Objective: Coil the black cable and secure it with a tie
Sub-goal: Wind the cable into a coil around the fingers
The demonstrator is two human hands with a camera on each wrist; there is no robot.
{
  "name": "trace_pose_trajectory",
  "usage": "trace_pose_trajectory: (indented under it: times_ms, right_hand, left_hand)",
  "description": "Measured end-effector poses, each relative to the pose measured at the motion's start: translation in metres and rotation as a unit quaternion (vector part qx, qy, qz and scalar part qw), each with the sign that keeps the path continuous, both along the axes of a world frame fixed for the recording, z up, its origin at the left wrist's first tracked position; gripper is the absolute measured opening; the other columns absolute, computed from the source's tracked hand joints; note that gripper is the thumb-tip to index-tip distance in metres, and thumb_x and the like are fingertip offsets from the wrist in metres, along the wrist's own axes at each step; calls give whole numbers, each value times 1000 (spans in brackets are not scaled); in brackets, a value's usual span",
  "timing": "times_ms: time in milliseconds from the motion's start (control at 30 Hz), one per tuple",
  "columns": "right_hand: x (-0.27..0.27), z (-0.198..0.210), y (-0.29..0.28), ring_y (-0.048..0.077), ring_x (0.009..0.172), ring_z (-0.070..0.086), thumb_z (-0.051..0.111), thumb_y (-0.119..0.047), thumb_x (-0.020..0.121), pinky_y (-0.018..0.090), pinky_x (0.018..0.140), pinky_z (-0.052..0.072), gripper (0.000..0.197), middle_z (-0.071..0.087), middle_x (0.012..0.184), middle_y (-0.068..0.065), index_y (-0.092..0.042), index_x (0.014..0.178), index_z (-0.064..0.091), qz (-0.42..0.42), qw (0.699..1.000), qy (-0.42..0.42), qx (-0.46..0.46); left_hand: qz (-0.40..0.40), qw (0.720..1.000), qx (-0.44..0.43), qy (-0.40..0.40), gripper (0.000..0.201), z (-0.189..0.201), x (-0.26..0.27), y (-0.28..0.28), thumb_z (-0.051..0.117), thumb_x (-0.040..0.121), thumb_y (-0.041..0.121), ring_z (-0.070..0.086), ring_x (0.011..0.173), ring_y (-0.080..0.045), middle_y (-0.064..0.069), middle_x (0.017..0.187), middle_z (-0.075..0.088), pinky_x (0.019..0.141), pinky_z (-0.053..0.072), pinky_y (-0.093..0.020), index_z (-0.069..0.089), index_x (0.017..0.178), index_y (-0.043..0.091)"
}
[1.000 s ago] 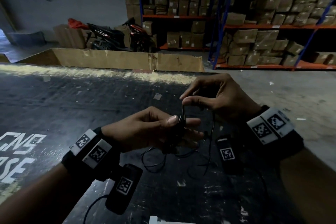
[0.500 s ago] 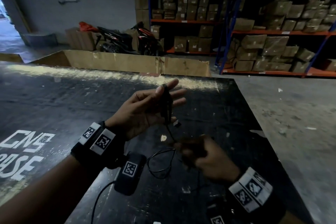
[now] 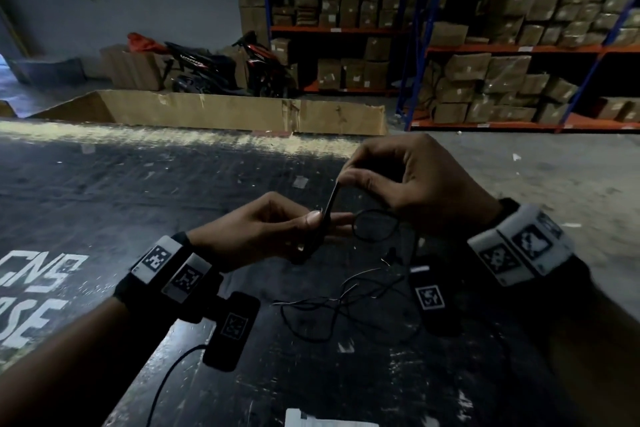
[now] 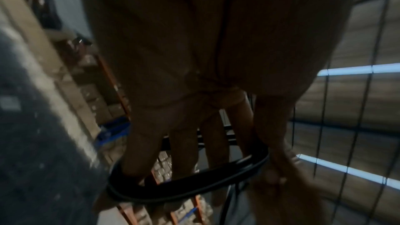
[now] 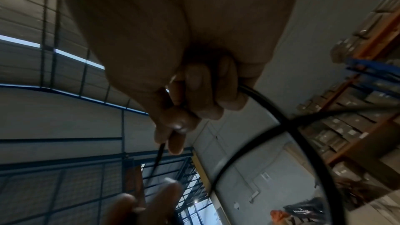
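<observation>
My left hand (image 3: pixel 273 232) holds the coiled turns of the black cable (image 3: pixel 372 225) round its fingers above the table (image 3: pixel 104 191); my right hand (image 3: pixel 412 180) pinches the next strand; it's thin, limp, probably springy, so I grip at the crossing.

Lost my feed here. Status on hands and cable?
Left hand holds coiled black cable. Right hand pinches next loop. Slack tangled on table. No tie seen.

A warehouse: tall racking (image 3: pixel 512 48) stacked with cardboard boxes (image 3: pixel 467 66), concrete floor (image 3: pixel 519 177).
</observation>
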State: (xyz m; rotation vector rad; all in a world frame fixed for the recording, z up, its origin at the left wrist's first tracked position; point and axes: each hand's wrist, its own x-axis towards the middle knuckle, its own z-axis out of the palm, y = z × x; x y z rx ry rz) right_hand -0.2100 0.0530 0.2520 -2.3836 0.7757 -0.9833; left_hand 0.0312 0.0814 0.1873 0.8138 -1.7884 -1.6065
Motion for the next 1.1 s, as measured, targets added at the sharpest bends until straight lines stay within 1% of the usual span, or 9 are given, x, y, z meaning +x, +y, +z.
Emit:
trace_pose_trajectory:
  times_ms: [100, 200, 333, 400, 533, 700, 833, 967, 1100]
  right_hand:
    - [2, -11, -19, 9, 56, 59, 70, -18, 92, 25, 52, 47, 16, 69, 67, 2, -3, 89, 76, 23, 998, -50, 44]
    - [7, -32, -29, 32, 67, 68, 67, -7, 93, 43, 59, 53, 15, 75, 80, 19, 6, 94, 75, 62, 987, -92, 113]
    - [16, -71, -36, 11, 69, 70, 66, 8, 88, 23, 64, 56, 16, 76, 72, -3, 14, 102, 72, 95, 949, -144, 263]
    - [23, -89, -36, 24, 78, 70, 71, -5, 85, 35, 69, 56, 24, 78, 86, 15, 9, 104, 74, 92, 934, -165, 303]
    - [35, -110, -28, 6, 35, 46, 51, -33, 98, 15, 39, 37, 38, 61, 53, 11, -4, 105, 75, 75, 924, -161, 338]
    - [46, -119, -17, 15, 48, 50, 35, -16, 108, 28, 49, 38, 35, 63, 62, 7, -1, 124, 63, 102, 908, -133, 384]
    - [44, -116, -5, 21, 56, 63, 40, 8, 101, 37, 58, 48, 33, 69, 71, 15, -11, 120, 60, 123, 924, -98, 348]
    - [37, -101, -5, 16, 79, 74, 56, -2, 91, 44, 78, 62, 20, 77, 96, 20, -6, 102, 72, 68, 960, -18, 270]
    - [25, -83, 0, 17, 87, 76, 58, -15, 92, 45, 82, 62, 18, 80, 95, 3, -17, 102, 74, 25, 976, 77, 204]
  left_hand:
    - [-26, 998, 31, 48, 69, 1, -2, 4, 55, 101, 32, 54, 141, -34, -18, 147, 61, 109, 36, -75, 50, 121, -34]
    - [-30, 994, 40, 97, 53, 7, -4, 8, 61, 99, 36, 64, 131, -33, -15, 137, 70, 107, 42, -70, 69, 121, -12]
    - [-29, 981, 59, 185, 34, 12, -5, 6, 66, 98, 34, 68, 123, -38, -19, 136, 67, 104, 41, -78, 78, 107, 3]
    - [-16, 972, 72, 221, 40, 13, -3, -1, 70, 96, 35, 65, 126, -42, -23, 143, 61, 105, 34, -82, 73, 121, 4]
    - [5, 954, 83, 287, 52, 19, 3, -15, 59, 100, 40, 46, 145, -45, -18, 157, 51, 112, 31, -77, 55, 148, 19]
    - [116, 940, 49, 318, 47, 27, 5, -32, 39, 104, 44, 48, 146, -39, -12, 156, 53, 113, 30, -77, 60, 143, 26]
    - [191, 951, -10, 244, 48, 29, 8, -39, 44, 104, 37, 54, 142, -31, -12, 155, 55, 112, 40, -68, 54, 147, 17]
    - [243, 957, -119, 101, 52, 20, 9, -44, 50, 104, 28, 58, 139, -24, -12, 151, 58, 105, 52, -56, 56, 129, -17]
    - [233, 937, -251, -67, 71, 15, 12, -43, 61, 96, 58, 54, 72, -20, -9, 80, 61, 59, 40, -38, 66, 85, -12]
